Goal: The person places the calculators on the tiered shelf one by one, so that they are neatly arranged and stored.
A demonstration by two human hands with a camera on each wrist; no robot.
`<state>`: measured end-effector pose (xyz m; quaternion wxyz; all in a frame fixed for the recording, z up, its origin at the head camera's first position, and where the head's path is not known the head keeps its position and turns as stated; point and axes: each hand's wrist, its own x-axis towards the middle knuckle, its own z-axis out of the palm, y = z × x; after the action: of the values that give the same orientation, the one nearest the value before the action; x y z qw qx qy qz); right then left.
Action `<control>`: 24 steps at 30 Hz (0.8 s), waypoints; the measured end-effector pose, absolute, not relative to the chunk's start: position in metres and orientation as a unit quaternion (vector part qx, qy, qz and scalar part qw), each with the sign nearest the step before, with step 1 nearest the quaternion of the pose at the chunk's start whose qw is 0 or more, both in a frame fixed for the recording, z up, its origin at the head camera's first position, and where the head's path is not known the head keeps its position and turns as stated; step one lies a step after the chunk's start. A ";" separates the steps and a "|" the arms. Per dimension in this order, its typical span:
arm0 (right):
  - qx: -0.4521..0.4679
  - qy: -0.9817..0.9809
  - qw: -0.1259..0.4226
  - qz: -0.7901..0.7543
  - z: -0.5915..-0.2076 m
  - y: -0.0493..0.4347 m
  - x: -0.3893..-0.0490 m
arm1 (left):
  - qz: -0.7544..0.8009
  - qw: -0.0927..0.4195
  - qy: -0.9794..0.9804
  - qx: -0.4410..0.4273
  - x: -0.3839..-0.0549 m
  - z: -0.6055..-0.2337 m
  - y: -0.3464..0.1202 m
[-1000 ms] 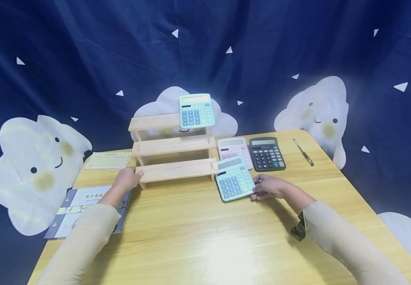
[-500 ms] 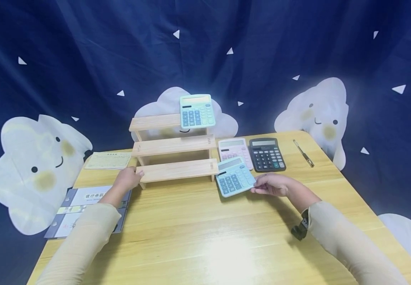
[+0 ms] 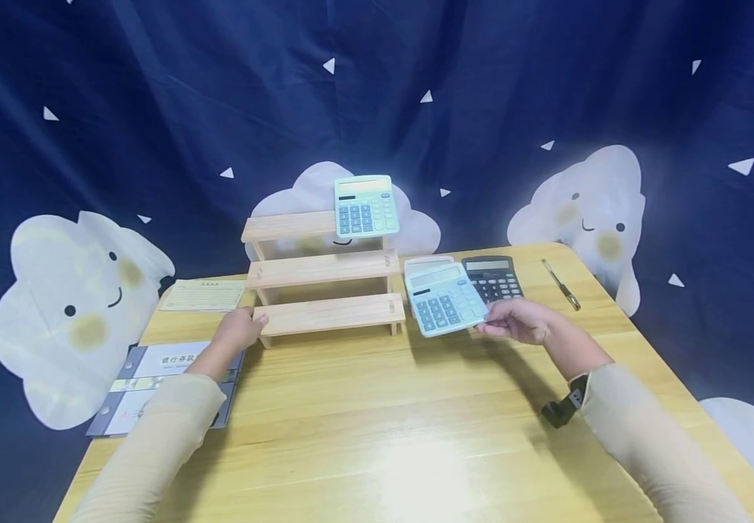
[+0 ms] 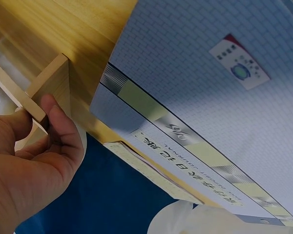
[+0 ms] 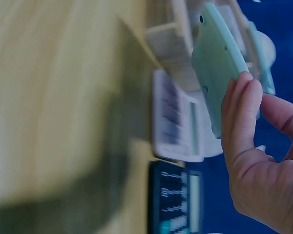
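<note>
My right hand [image 3: 519, 322] pinches a light blue calculator [image 3: 445, 299] by its lower right corner, thumb on the front and fingers behind. It is raised off the table, as its shadow and the right wrist view show, and overlaps a pink calculator [image 5: 173, 117] in the head view. With thumb and curled fingers, my left hand [image 3: 238, 330] grips the left end of the lowest board of a three-step wooden rack [image 3: 331, 314]. On the rack's top step, at the right, leans a second calculator, mint green [image 3: 365, 206].
A black calculator [image 3: 491, 277] and a pen [image 3: 561, 285] lie right of the rack. A bank journal [image 4: 195, 112] and a slip pad [image 3: 202, 296] lie at the left. Behind the table [image 3: 325, 436] hangs a dark blue curtain [image 3: 468, 131].
My right hand has lifted the light blue calculator up off the table and slightly right, so it now covers most of the pink one. The left hand keeps its grip on the rack.
</note>
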<state>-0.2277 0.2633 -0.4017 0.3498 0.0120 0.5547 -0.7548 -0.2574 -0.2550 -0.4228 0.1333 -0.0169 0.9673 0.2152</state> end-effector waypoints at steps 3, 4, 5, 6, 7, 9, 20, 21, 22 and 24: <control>0.004 0.536 0.342 -0.772 -0.388 0.269 -0.231 | 0.213 0.125 0.969 -0.017 -0.256 -0.422 -0.255; 0.004 0.532 0.338 -0.776 -0.383 0.269 -0.232 | 0.213 0.126 0.969 -0.015 -0.256 -0.421 -0.256; 0.006 0.529 0.333 -0.781 -0.379 0.269 -0.234 | 0.214 0.127 0.969 -0.016 -0.256 -0.421 -0.256; 0.007 0.526 0.328 -0.785 -0.375 0.269 -0.235 | 0.215 0.129 0.968 -0.016 -0.257 -0.422 -0.256; 0.012 0.523 0.323 -0.789 -0.371 0.268 -0.236 | 0.215 0.129 0.968 -0.016 -0.257 -0.422 -0.256; 0.018 0.521 0.313 -0.794 -0.365 0.265 -0.239 | 0.215 0.137 0.967 -0.016 -0.259 -0.424 -0.256; -0.015 0.489 0.294 -0.821 -0.335 0.206 -0.255 | 0.211 0.121 0.970 -0.010 -0.261 -0.423 -0.257; -0.018 0.491 0.292 -0.821 -0.333 0.198 -0.256 | 0.212 0.121 0.970 -0.009 -0.261 -0.424 -0.257; -0.019 0.491 0.290 -0.821 -0.331 0.191 -0.257 | 0.212 0.121 0.970 -0.010 -0.260 -0.425 -0.257; -0.019 0.496 0.287 -0.819 -0.330 0.176 -0.260 | 0.214 0.121 0.969 -0.009 -0.257 -0.427 -0.256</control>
<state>-0.2600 0.1763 -0.3298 0.2869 -0.0185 0.4963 -0.8192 -0.2571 -0.2557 -0.4266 0.1214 -0.0094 0.9692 0.2142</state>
